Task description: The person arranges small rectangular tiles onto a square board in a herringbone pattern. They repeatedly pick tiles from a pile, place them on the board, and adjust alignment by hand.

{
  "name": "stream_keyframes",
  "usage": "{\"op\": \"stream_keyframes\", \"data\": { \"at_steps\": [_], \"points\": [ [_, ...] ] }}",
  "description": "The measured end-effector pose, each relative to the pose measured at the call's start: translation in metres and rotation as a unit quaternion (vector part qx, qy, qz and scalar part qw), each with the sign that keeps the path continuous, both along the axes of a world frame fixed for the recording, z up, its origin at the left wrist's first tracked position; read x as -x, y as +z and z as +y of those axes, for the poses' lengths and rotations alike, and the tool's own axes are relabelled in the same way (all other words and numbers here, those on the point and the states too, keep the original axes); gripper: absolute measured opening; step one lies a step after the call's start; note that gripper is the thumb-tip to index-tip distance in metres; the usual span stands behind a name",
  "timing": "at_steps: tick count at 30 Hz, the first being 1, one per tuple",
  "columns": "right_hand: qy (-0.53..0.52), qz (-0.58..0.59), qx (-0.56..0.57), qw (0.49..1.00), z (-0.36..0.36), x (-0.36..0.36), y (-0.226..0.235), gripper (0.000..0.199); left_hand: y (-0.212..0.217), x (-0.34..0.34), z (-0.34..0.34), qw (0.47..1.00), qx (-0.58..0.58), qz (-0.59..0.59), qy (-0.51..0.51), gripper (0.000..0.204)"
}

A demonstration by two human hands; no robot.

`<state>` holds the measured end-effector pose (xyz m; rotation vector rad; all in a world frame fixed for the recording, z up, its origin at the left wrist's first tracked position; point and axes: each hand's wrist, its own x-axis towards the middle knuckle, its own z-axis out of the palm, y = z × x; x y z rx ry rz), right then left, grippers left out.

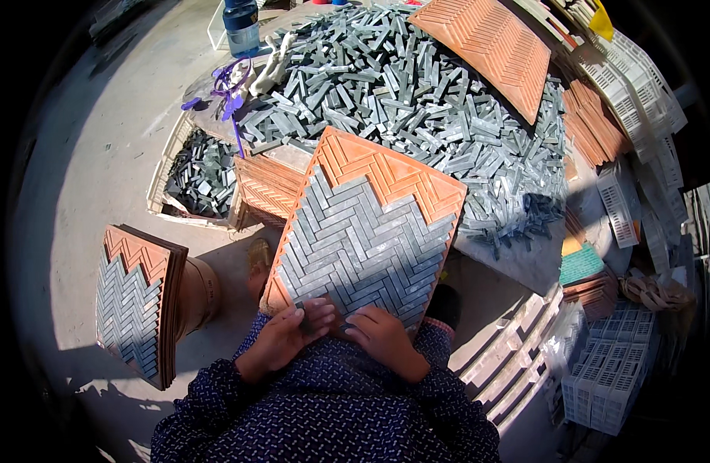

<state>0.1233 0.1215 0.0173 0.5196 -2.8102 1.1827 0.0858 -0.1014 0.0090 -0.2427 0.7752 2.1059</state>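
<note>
An orange herringbone tray (393, 177) lies tilted across my lap, its grooves mostly filled with grey stone strips (362, 243). Bare orange grooves show along its far edge. At the tray's near edge, my left hand (293, 332) is turned partly palm up. Its fingers curl toward the thumb, and a small dark piece seems to sit at the thumb tip, too small to make out. My right hand (382, 336) rests on the near right part of the tray, fingers bent together at the strips. Whatever its fingertips hold is hidden.
Loose grey strips (386, 85) cover the table ahead, with another orange tray (494, 54) on them. A crate of dark strips (200, 174) stands left. Stacked filled trays (135, 301) rest on a drum (200, 289). White plastic crates (610, 370) stand right; a water bottle (241, 31) is behind.
</note>
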Motion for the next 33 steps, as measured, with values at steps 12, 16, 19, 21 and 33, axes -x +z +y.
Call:
{"op": "stream_keyframes", "data": {
  "at_steps": [12,16,19,21,33],
  "points": [
    [-0.127,-0.112,0.104,0.98,-0.037,0.002,0.002,0.018,0.005,-0.005,-0.003,0.995,0.011,0.088,0.035,0.042],
    [-0.139,-0.071,0.072,0.985,-0.03,0.007,0.005,0.016,-0.004,0.015,-0.041,0.976,0.105,0.13,0.141,0.033],
    [-0.126,-0.075,0.027,0.989,-0.035,0.002,-0.005,0.014,-0.004,0.02,-0.053,0.972,0.107,0.115,0.175,0.03],
    [-0.145,-0.089,0.026,0.985,-0.039,0.002,-0.005,0.015,-0.005,0.019,-0.056,0.972,0.11,0.124,0.165,0.028],
    [-0.149,-0.06,-0.033,0.986,-0.047,-0.003,-0.007,0.009,-0.013,0.002,-0.033,0.977,0.154,0.118,0.084,0.021]
  ]
}}
